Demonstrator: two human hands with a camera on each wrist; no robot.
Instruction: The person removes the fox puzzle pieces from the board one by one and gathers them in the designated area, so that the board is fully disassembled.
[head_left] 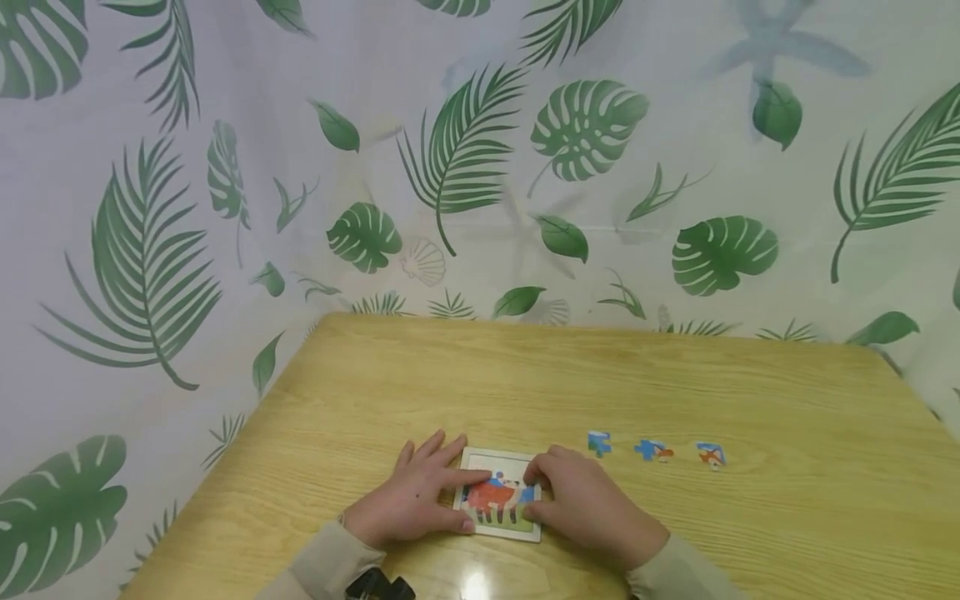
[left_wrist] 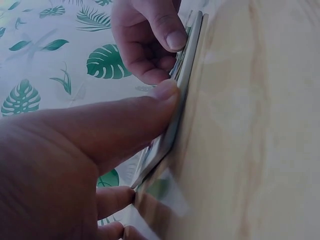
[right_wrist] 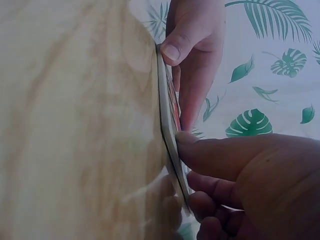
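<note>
A framed jigsaw puzzle (head_left: 501, 538) lies flat on the table between both hands, showing a red-bodied animal on green ground; its upper strip is bare white. My left hand (head_left: 423, 492) spreads over the left side, index finger reaching onto the picture, thumb at the lower left edge. Along the right side, my right hand (head_left: 588, 504) has curled fingers and a thumb around a blue puzzle piece (head_left: 528, 493) at the picture's right edge. The left wrist view shows the left thumb (left_wrist: 145, 112) on the frame's near rim; the right thumb (right_wrist: 215, 152) touches the rim too.
Three loose puzzle pieces lie in a row to the right: a blue and green one (head_left: 598, 443), a blue and orange one (head_left: 654, 451) and another (head_left: 711, 454). The wooden table (head_left: 480, 375) meets a leaf-patterned curtain (head_left: 480, 275). A small black object (head_left: 378, 585) shows at the bottom.
</note>
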